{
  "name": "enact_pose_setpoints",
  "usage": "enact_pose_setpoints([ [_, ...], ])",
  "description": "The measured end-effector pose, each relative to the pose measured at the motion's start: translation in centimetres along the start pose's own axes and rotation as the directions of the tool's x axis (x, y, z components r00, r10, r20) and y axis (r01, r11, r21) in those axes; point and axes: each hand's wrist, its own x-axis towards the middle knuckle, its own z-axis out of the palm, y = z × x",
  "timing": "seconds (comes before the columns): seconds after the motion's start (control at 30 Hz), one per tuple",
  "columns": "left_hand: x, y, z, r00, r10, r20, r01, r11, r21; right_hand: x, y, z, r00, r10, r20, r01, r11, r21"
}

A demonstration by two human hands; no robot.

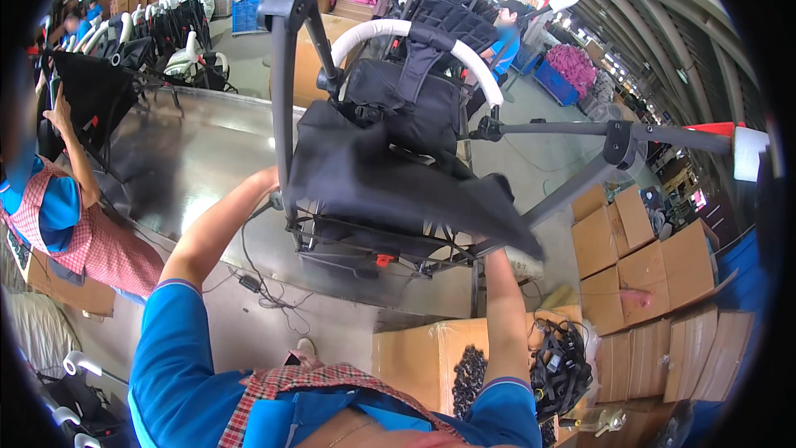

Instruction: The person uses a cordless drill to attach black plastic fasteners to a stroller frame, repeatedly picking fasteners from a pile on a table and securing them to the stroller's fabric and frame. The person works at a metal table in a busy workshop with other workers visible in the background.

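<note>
— Well, how are the arms posed?

— Both are raised and stretched forward from blue short sleeves. The left hand (269, 187) is pressed against the lower part of the dark upright post of the stroller frame (286, 99); whether the post is gripped or only touched cannot be told, since the fingers are hidden behind the post and the cloth. The right hand (497, 253) is pushed up under the black fabric seat (390, 178), and its grasp is likewise concealed.

— And the surface, the room?

— The stroller is stood on a long, shiny metal workbench (199, 166), on which a thin cable (257, 286) is trailed near the front edge. Cardboard boxes (638, 257) are stacked on the right, and an open carton of black straps (560, 365) is seen below the right forearm. Further strollers and workers in blue are ranged through the factory hall behind. A co-worker (58, 207) in a checked apron is stationed at the left, with a hand laid on another dark piece.

— Where is the stroller placed relative to the hands?

— Directly ahead and between them: the frame is flanked by the left hand, and the seat's drooping front edge is draped over the right.
</note>
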Motion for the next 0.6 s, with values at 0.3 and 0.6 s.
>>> enact_pose_setpoints([
  [0.3,-0.6,-13.2,-2.9,0.986,0.075,0.152,-0.032,0.963,-0.266,-3.1,0.0,-0.5,0.997,-0.072,0.019,0.073,0.997,-0.015],
  [0.6,-23.6,-20.6,6.7,0.729,-0.488,0.479,0.661,0.323,-0.677,-31.3,9.0,-21.4,0.925,-0.181,-0.333,0.065,0.941,-0.331],
])
